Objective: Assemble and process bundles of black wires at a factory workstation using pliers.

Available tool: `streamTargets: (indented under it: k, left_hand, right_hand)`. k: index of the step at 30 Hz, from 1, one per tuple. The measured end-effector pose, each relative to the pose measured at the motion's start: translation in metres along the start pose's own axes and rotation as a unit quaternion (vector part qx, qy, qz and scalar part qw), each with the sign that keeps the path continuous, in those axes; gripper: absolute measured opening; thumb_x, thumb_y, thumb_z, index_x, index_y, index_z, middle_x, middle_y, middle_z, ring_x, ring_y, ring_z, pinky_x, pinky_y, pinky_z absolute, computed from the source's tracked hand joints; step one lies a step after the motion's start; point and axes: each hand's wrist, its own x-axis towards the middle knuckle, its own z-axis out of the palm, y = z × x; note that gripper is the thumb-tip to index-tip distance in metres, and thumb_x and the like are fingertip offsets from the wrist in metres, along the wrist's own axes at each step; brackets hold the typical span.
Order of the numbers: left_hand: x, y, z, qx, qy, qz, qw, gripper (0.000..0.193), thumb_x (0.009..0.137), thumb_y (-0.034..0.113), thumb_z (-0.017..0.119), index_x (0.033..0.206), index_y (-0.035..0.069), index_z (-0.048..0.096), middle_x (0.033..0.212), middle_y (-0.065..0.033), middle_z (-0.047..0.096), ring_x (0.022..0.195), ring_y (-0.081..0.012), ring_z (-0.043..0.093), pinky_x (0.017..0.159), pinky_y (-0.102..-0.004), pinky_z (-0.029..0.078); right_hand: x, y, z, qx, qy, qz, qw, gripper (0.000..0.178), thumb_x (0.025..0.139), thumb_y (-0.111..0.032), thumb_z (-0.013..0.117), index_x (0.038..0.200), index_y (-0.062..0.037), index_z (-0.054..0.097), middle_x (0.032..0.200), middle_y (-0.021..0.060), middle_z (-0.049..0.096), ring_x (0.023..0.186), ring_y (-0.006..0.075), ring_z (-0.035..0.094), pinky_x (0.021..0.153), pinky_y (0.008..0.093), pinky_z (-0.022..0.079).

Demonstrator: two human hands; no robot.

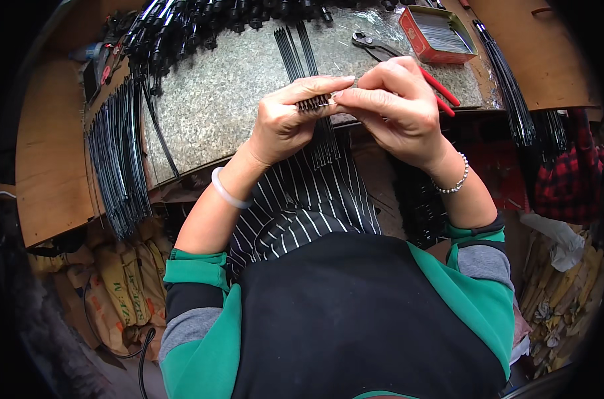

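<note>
Near the table's front edge, my left hand (pixel 283 120) is closed around a short, dark ribbed piece (pixel 312 104), coil-like in look, whose exact kind I cannot make out. My right hand (pixel 401 105) meets it from the other side, thumb and forefinger pinched at the piece's right end. Whatever small thing lies between those fingertips is too small to name. Beneath both hands runs a bundle of thin black rods (pixel 326 147), crossing the table edge and hanging over a striped apron (pixel 302 206). Their upper ends (pixel 290 53) lie on the speckled tabletop.
Red-handled pliers (pixel 375 45) lie beyond my right hand, beside a red box (pixel 418 41) of thin metal wires. Black rod bundles hang at the left (pixel 119 156) and right (pixel 508 86) table edges. Black tubular parts (pixel 182 33) pile up at the far left.
</note>
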Motion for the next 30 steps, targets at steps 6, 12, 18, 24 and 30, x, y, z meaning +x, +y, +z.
streamTargets:
  k: [6, 12, 18, 24, 30]
  left_hand:
    - [-0.006, -0.004, 0.001, -0.001, 0.006, -0.007, 1.0, 0.037, 0.067, -0.01, 0.059, 0.096, 0.011, 0.068, 0.109, -0.014, 0.062, 0.098, -0.0291, 0.061, 0.083, -0.0344, 0.051]
    - [-0.001, -0.002, 0.001, 0.0, -0.001, 0.02, 1.0, 0.035, 0.069, -0.009, 0.06, 0.097, 0.011, 0.068, 0.108, -0.0156, 0.061, 0.098, -0.0301, 0.061, 0.083, -0.0361, 0.051]
    - [-0.002, -0.001, 0.004, -0.007, 0.013, 0.025, 1.0, 0.036, 0.067, -0.01, 0.06, 0.095, 0.011, 0.069, 0.108, -0.0142, 0.062, 0.098, -0.0301, 0.061, 0.084, -0.0371, 0.05]
    - [-0.006, -0.005, 0.003, -0.009, 0.013, 0.015, 1.0, 0.037, 0.064, -0.012, 0.059, 0.093, 0.009, 0.069, 0.107, -0.0147, 0.062, 0.098, -0.0303, 0.061, 0.085, -0.037, 0.05]
    - [-0.006, -0.004, 0.002, -0.003, 0.009, 0.008, 1.0, 0.039, 0.062, -0.014, 0.056, 0.092, 0.007, 0.069, 0.106, -0.015, 0.062, 0.098, -0.0303, 0.061, 0.084, -0.0365, 0.05]
  right_hand:
    - [-0.003, -0.001, 0.011, 0.078, 0.025, 0.1, 0.992, 0.018, 0.07, -0.007, 0.07, 0.087, -0.0123, 0.067, 0.07, -0.0003, 0.057, 0.063, 0.0133, 0.054, 0.062, 0.0267, 0.036]
    - [-0.004, 0.002, 0.009, 0.067, 0.011, 0.062, 0.996, 0.016, 0.069, -0.008, 0.071, 0.084, -0.0117, 0.067, 0.071, -0.0003, 0.057, 0.064, 0.013, 0.054, 0.062, 0.0263, 0.035]
    - [-0.005, 0.006, 0.005, 0.064, -0.022, 0.039, 0.997, 0.016, 0.07, -0.002, 0.07, 0.085, -0.0068, 0.067, 0.074, 0.002, 0.057, 0.069, 0.0152, 0.05, 0.064, 0.0253, 0.04]
    - [-0.005, 0.003, 0.006, 0.115, -0.033, 0.088, 0.989, 0.019, 0.069, -0.001, 0.07, 0.087, -0.0071, 0.068, 0.075, 0.0031, 0.057, 0.07, 0.0157, 0.05, 0.064, 0.0257, 0.039]
    - [-0.007, 0.004, 0.009, 0.064, -0.026, 0.041, 0.997, 0.026, 0.07, 0.002, 0.066, 0.094, -0.0081, 0.068, 0.079, 0.0039, 0.057, 0.068, 0.0169, 0.048, 0.063, 0.0255, 0.039]
